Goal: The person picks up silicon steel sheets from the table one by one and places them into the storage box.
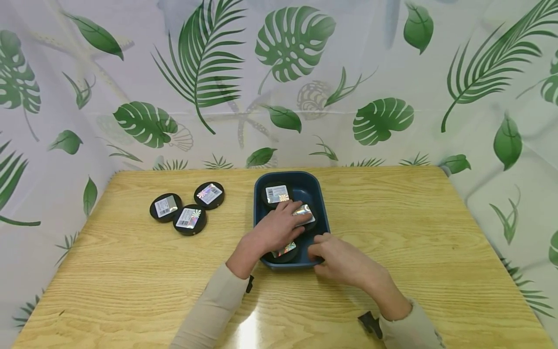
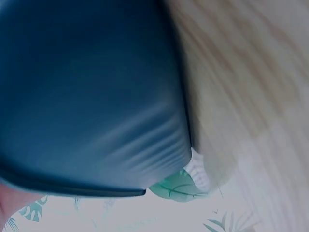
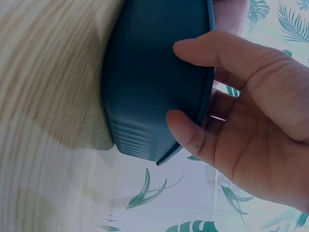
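A dark blue plastic bin stands on the table in the head view, with three flat round black discs inside. My left hand reaches into it and holds one labelled disc, the thumb at its near edge and fingers over its top and far edge. A second disc lies in the bin's far left corner; a third, partly hidden by that hand, is at the near left. My right hand grips the near right rim, and the right wrist view shows fingers against the outer wall.
Three more black discs sit close together left of the bin: one disc, another and one farther back. The wooden table ends at a leaf-patterned cloth behind it.
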`<state>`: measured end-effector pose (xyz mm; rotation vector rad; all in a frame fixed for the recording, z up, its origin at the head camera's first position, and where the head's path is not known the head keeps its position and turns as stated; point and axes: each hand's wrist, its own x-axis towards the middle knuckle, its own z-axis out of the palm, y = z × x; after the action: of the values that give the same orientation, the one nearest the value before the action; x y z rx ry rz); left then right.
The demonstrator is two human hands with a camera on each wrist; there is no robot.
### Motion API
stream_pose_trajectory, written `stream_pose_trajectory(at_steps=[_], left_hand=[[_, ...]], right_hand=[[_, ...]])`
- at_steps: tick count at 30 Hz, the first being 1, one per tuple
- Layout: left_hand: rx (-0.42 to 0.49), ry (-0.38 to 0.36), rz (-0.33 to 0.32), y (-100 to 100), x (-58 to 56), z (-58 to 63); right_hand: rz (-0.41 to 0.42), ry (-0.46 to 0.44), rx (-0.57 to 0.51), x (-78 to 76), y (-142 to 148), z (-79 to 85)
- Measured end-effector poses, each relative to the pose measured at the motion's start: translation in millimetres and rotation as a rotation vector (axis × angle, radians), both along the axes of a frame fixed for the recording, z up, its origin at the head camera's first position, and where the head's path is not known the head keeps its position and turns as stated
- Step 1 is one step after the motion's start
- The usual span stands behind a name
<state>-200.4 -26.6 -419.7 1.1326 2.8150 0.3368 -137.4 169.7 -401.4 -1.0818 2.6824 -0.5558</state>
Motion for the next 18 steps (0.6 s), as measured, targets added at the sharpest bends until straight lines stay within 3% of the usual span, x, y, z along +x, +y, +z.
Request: stream_pose_trajectory(at_steps=[6,11,18], left_hand=[[0.004,-0.023,-0.021,-5.5,1.2,0.7],[0.05,0.007,-0.045,-9.5,-0.1,0.1],[0.142,0.02,0.005,-24.2,-6.3,5.5]], right_hand=[[0.002,-0.001,0.005,0.1,0.0,0.3],[0.0,-0.001,0.011,0.2,-0.2,0.5],[-0.006,0.005,0.018,0.3,-0.5,1.4]])
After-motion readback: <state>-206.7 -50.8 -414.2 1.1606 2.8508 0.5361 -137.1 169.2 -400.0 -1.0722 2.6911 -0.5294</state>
